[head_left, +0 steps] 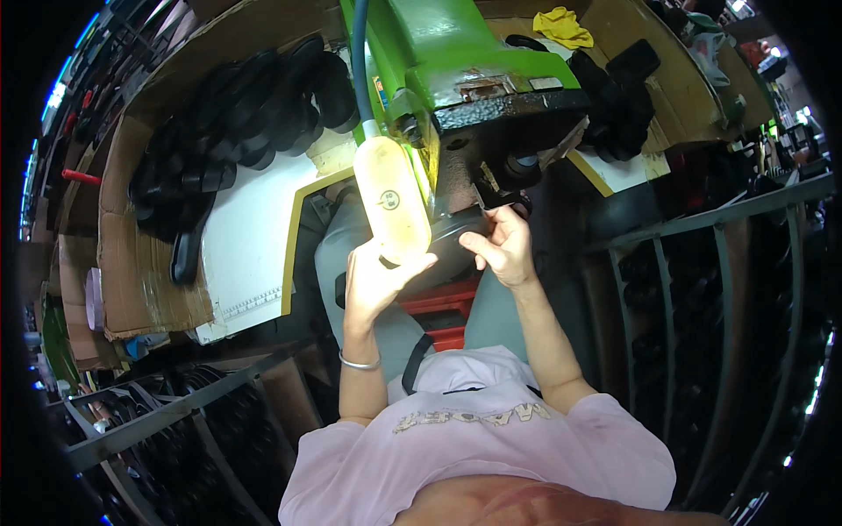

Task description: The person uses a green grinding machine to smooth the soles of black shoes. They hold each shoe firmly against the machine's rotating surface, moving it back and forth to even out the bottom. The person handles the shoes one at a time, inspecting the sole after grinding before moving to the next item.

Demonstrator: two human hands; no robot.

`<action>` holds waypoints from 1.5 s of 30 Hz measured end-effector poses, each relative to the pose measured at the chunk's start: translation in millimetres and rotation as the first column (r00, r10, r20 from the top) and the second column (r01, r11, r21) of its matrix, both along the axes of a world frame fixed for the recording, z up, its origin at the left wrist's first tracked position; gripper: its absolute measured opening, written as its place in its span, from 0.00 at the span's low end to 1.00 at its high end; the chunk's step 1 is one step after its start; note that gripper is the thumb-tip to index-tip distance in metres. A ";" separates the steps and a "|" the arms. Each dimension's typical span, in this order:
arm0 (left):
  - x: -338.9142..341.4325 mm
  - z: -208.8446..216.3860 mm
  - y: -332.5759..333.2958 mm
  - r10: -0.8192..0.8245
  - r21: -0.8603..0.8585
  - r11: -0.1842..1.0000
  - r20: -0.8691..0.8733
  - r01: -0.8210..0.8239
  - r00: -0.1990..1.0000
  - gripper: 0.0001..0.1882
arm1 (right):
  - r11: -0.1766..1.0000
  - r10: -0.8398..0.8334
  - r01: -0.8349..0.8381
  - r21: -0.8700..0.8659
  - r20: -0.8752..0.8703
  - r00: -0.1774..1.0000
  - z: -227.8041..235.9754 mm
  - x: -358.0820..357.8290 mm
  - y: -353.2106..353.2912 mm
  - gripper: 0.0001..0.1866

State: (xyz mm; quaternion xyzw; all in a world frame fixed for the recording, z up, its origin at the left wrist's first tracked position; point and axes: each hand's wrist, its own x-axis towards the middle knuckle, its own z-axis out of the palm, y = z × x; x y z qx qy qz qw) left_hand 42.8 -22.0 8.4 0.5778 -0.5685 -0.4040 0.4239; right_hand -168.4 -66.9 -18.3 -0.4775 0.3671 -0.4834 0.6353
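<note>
A black rubber shoe sole (452,235) is held under the black head (491,149) of a green machine (447,44). My left hand (379,279) grips the sole's near end from below, palm up, partly behind a pale yellow lamp cover (392,200) that hangs from a blue hose. My right hand (500,245) pinches the sole's right side, just below the machine's black foot. Much of the sole is hidden by the lamp cover and my fingers.
A heap of black soles (237,114) lies on the cardboard-lined table at the left, more (618,92) at the right. A yellow cloth (563,26) lies at the far side. Red crates (438,307) sit under my hands. Metal racks (702,289) with soles flank both sides.
</note>
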 end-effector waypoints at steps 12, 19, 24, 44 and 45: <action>-55.3 -40.7 7.2 0.041 -0.193 0.975 -0.336 -0.111 0.941 0.13 | 0.972 -0.145 0.114 -0.205 -0.144 0.979 -24.5 5.3 11.2 0.20; -90.1 -48.9 -3.8 0.063 -0.209 0.957 -0.528 -0.201 0.847 0.14 | 0.846 0.010 -0.167 0.506 0.299 0.954 -138.3 -46.0 108.7 0.28; -82.7 -44.0 2.4 0.096 -0.135 0.961 -0.656 -0.241 0.749 0.19 | 0.831 -0.424 0.211 0.515 0.340 0.840 -112.8 -91.3 81.6 0.24; 9.6 -30.4 20.8 0.142 -0.123 0.967 -0.465 -0.223 0.874 0.15 | 0.981 -0.161 0.133 -0.143 -0.204 0.966 40.9 -60.0 -20.3 0.28; 16.1 -32.4 23.6 0.152 -0.084 0.971 -0.496 -0.222 0.855 0.15 | 0.980 -0.149 0.118 -0.159 -0.199 0.969 41.6 -53.7 -19.5 0.29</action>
